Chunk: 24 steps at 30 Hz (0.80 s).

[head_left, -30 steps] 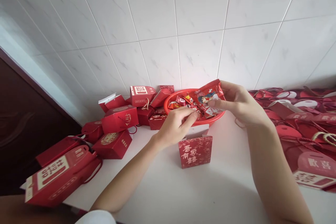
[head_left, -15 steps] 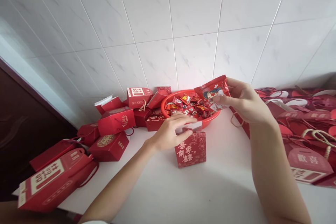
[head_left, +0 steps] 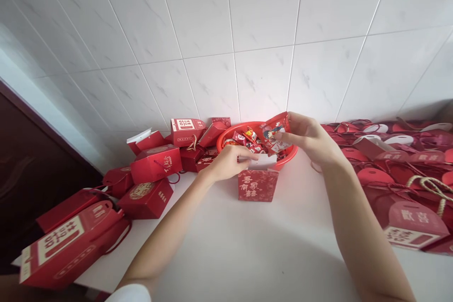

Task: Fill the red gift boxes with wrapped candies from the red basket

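Note:
My left hand (head_left: 228, 163) grips the top edge of a red gift box (head_left: 257, 185), whose gold characters face me and whose white inner flap (head_left: 264, 162) stands open. My right hand (head_left: 307, 139) pinches a red candy packet (head_left: 274, 133) with a cartoon figure on it, holding it over a round red plastic basin (head_left: 288, 153). The basin is heaped with small wrapped sweets (head_left: 244, 139) in red and gold. The gift box stands directly in front of the basin, and the box's inside is hidden by my left fingers.
Several red gift boxes (head_left: 155, 164) with rope handles are piled to the left, and many red bags (head_left: 389, 172) lie heaped to the right. A white tiled wall (head_left: 262, 33) rises behind the white countertop (head_left: 230, 245). A dark wooden door (head_left: 35, 184) stands at far left.
My left hand has moved from the sweets in the basin to the gift box's top edge. The box now sits closer to the basin, and the packet has moved left and lower.

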### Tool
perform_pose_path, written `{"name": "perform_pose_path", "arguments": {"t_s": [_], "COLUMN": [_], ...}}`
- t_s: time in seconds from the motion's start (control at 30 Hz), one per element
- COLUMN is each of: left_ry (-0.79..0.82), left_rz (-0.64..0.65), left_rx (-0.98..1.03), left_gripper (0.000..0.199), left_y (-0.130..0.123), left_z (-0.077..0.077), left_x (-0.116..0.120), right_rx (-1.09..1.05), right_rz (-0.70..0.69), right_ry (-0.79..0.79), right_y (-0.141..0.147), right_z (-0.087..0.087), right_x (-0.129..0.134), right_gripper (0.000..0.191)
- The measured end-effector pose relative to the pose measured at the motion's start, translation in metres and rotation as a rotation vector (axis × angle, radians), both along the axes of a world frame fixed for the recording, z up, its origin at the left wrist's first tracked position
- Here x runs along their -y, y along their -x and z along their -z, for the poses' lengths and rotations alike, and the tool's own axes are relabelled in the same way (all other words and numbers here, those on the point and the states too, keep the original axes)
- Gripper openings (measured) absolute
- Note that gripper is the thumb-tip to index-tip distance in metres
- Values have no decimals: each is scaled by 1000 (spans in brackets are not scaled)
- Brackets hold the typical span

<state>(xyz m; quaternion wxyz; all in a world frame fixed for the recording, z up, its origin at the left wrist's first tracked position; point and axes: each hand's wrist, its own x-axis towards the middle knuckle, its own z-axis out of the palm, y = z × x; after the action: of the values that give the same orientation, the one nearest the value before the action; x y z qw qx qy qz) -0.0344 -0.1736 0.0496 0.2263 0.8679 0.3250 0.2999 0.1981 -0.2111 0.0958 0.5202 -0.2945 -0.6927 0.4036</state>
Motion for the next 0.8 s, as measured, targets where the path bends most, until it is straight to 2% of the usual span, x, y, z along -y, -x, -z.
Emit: {"name": "perform_pose_path", "arguments": {"t_s": [0.13,0.3,0.43,0.53,0.67,0.8], "left_ry": [30,136,208,251,255,214], "left_rz": [24,-11,43,57,26,24], "left_rx": [-3,2,30,69,20,-16], "left_gripper": [16,48,55,59,62,69], "left_y": [-5,4,6,5,7,8], "left_z": [1,9,10,10,11,12], "left_x": [-4,2,4,6,6,4], "right_rx": [77,113,198,369,733,894], "right_rz": [-9,-54,-100,-105,-51,-168], "right_ry": [-14,21,0,-72,-146,-77], "right_y": [2,7,14,18,16,19], "right_z": [3,3,7,12,16,16], "right_x": [-3,-4,-8,-13,-16,-12], "right_gripper": [23,24,22,16,10,17]}}
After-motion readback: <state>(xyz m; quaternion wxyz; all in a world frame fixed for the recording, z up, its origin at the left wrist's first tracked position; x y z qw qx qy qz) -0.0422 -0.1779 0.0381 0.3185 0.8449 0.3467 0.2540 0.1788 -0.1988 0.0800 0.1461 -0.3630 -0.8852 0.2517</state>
